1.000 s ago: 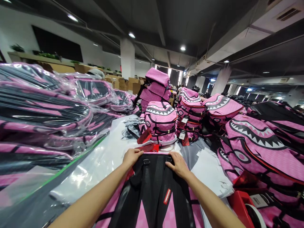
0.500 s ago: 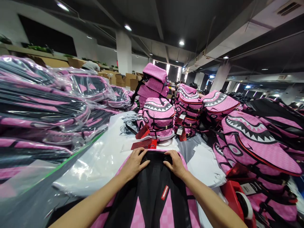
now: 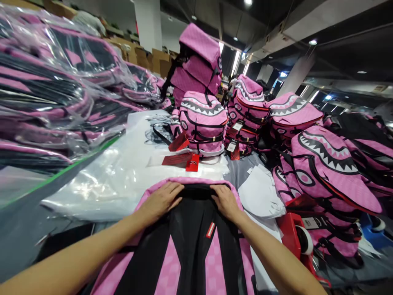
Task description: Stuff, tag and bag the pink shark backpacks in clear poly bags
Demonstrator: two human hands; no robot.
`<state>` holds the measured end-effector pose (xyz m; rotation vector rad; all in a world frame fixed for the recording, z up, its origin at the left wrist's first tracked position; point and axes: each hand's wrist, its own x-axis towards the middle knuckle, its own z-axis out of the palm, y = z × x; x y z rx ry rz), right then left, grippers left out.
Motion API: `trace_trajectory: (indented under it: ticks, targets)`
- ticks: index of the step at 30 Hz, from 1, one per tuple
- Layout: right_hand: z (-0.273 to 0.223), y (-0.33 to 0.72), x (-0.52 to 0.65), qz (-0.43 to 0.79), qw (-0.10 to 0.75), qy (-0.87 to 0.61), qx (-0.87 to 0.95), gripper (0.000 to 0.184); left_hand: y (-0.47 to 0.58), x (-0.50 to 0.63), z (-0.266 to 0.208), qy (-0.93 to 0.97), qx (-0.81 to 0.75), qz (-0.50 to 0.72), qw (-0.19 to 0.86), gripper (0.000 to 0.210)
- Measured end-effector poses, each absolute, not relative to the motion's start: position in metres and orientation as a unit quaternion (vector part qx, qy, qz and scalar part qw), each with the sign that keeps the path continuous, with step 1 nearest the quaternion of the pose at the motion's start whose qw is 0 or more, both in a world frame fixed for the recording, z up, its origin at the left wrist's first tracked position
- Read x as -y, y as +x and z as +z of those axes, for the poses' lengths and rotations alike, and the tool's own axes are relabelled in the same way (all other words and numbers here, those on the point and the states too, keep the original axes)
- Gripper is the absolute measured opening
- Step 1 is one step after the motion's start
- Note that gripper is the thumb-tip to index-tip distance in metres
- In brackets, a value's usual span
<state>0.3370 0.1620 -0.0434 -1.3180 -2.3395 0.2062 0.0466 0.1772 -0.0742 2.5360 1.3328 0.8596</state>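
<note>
A pink checked backpack [image 3: 192,250] with black back panel and straps lies before me, its top end pointing away. My left hand [image 3: 162,200] is closed at the left of the top edge, fingertips pressed into the black fabric. At the right of the same edge my right hand [image 3: 225,200] grips likewise, its fingers bent onto the black padding. Between them runs a black opening or handle area; which one I cannot tell. A small red label [image 3: 210,230] sits on the right strap. Just beyond the top edge lies a red hang tag [image 3: 192,162].
Clear plastic bags [image 3: 101,176] cover the table to the left, beside a stack of wrapped backpacks [image 3: 39,94]. Pink shark-mouth backpacks [image 3: 202,119] stand ahead, with more [image 3: 331,164] at right. White paper sheets [image 3: 260,190] and a red tape dispenser [image 3: 290,233] lie to the right.
The view has tilted and dipped toward the table. More of the backpack's pink top rim shows now, and both hands have curled their fingers more tightly over the top edge.
</note>
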Motion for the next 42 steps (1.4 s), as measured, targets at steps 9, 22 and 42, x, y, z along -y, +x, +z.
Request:
trace_trajectory:
  ticks: [9,22,42]
  targets:
    - [-0.040,0.319,-0.200,0.092,0.234,-0.537,0.805,0.030,0.060,-0.195,-0.068,0.836,-0.473,0.279,0.009,0.024]
    - [-0.059,0.329,-0.097,0.024,0.291,-0.444,0.847,0.021,0.043,-0.147,-0.083,0.861,-0.408,0.297,-0.063,0.044]
    - [-0.051,0.313,-0.208,0.092,0.165,-0.643,0.742,0.026,0.086,-0.228,-0.027,0.832,-0.535,0.092,0.112,0.047]
